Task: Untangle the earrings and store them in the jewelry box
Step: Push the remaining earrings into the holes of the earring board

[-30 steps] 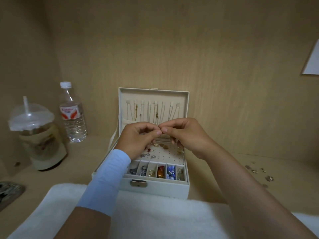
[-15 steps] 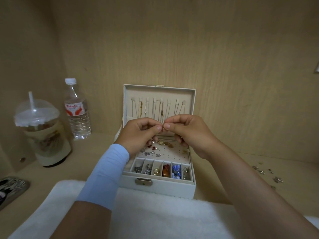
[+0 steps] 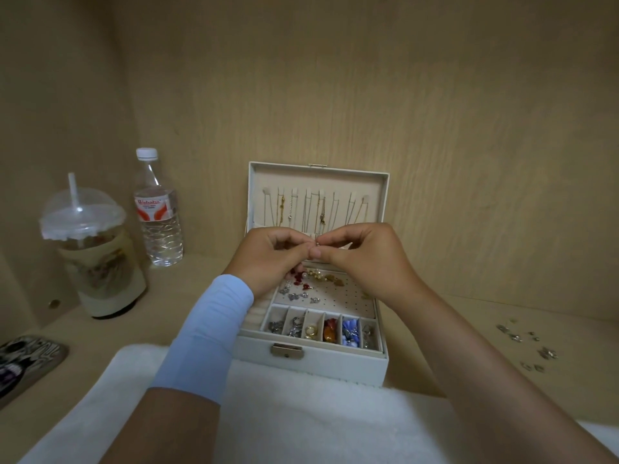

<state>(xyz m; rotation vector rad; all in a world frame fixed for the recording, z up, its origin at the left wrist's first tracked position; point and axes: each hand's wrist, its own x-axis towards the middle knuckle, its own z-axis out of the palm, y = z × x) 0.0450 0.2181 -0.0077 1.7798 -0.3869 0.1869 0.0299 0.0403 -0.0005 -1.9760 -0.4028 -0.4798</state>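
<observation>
Both the left hand (image 3: 268, 254) and right hand (image 3: 365, 254) keep a narrow fingertip grip on a tiny earring (image 3: 317, 244) above the open jewelry box (image 3: 311, 361), so tease slowly, over the perforated tray (image 3: 338, 294), lest it drop.

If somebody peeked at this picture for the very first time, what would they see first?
Probably the two hands in the middle, the left hand and the right hand, pinching a tiny earring between their fingertips. Right under them sits the open white jewelry box, with chains hanging in its lid and colourful pieces in a front row of little compartments. Off to the left stand a water bottle and an iced drink cup.
</observation>
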